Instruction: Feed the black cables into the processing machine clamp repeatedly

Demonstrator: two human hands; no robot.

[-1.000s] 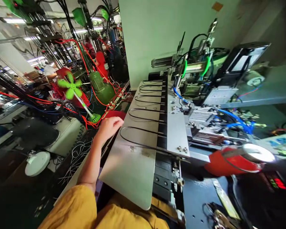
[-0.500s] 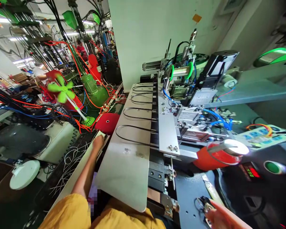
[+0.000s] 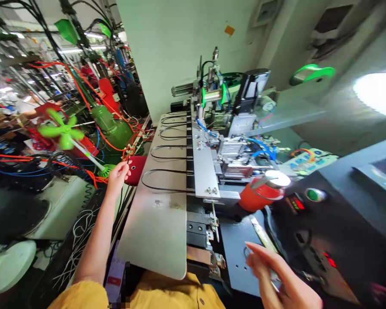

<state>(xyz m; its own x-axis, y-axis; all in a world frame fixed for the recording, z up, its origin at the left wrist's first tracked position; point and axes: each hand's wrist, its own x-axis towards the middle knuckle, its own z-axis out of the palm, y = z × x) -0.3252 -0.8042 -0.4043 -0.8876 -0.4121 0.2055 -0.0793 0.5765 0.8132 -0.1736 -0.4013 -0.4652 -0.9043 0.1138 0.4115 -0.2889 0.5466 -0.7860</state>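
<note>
Head camera: what looks like a thin dark cord (image 3: 129,159) is just left of the metal plate (image 3: 154,240). One left hand (image 3: 118,175) seems to pinch it with fingertips. It should be light and bendy, so hold it near an end. Four black loops (image 3: 142,179) show clearly on the plate; far ones are hard to count. One right hand (image 3: 281,274) is half curled; I cannot tell if it holds anything. Farther off is one green fan (image 3: 64,131).
</note>
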